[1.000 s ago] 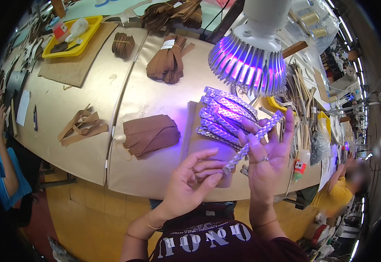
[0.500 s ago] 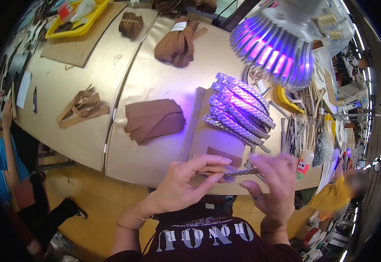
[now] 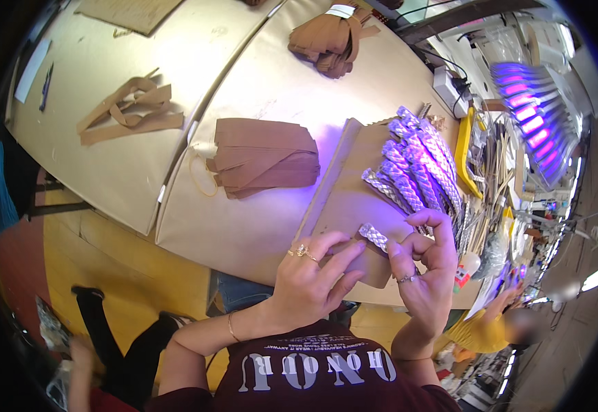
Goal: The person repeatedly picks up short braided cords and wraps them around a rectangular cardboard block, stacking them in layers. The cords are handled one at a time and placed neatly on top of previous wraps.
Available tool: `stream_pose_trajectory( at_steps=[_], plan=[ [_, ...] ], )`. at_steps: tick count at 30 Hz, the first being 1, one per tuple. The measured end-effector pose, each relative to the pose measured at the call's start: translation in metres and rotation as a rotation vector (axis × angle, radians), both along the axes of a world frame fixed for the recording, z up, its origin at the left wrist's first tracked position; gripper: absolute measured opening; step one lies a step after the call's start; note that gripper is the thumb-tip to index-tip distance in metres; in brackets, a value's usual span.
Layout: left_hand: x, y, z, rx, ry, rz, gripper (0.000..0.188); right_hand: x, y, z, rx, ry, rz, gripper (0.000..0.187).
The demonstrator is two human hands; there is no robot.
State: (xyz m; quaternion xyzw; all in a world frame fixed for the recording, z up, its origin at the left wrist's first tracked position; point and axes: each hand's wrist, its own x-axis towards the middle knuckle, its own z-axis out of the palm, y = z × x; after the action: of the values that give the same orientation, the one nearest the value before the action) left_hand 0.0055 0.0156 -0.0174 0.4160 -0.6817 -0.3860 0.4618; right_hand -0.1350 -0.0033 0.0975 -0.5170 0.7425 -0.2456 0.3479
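I judge the braid [image 3: 373, 236] light and pliable; grip its end: right hand [image 3: 425, 271] pinches there, left hand [image 3: 310, 276] spreads loosely

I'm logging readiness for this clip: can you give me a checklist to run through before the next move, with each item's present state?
1. Right hand at the braid: ok, thumb by its near end.
2. Braid's whole length in sight: cannot tell, the right hand may hide some.
3. Left hand touching the braid: cannot tell, fingertips are very close.
4. Lamp lit: ok, purple glow.
5. Brown strips away from both hands: ok.
6. Brown strips squared up: not ok, some lie askew.
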Motion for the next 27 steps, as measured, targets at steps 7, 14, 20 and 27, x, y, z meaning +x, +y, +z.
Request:
stream_pose_trajectory(
  at_steps=[7, 14, 20, 27],
  plan=[
    [-0.002, 0.000, -0.005, -0.004, 0.060, 0.017, 0.045, 0.011, -0.004, -0.003, 0.000, 0.058, -0.032, 0.031],
    [-0.001, 0.000, -0.007, -0.033, 0.027, 0.022, 0.042, 0.023, -0.008, 0.001, 0.061, 0.027, -0.124, 0.033],
    [0.000, -0.001, -0.008, -0.050, 0.009, 0.005, 0.043, 0.024, -0.009, 0.001, 0.077, 0.017, -0.120, 0.032],
    [0.003, 0.002, -0.005, -0.045, 0.007, -0.008, 0.045, 0.024, -0.006, -0.001, 0.088, 0.012, -0.141, 0.034]
  ],
)
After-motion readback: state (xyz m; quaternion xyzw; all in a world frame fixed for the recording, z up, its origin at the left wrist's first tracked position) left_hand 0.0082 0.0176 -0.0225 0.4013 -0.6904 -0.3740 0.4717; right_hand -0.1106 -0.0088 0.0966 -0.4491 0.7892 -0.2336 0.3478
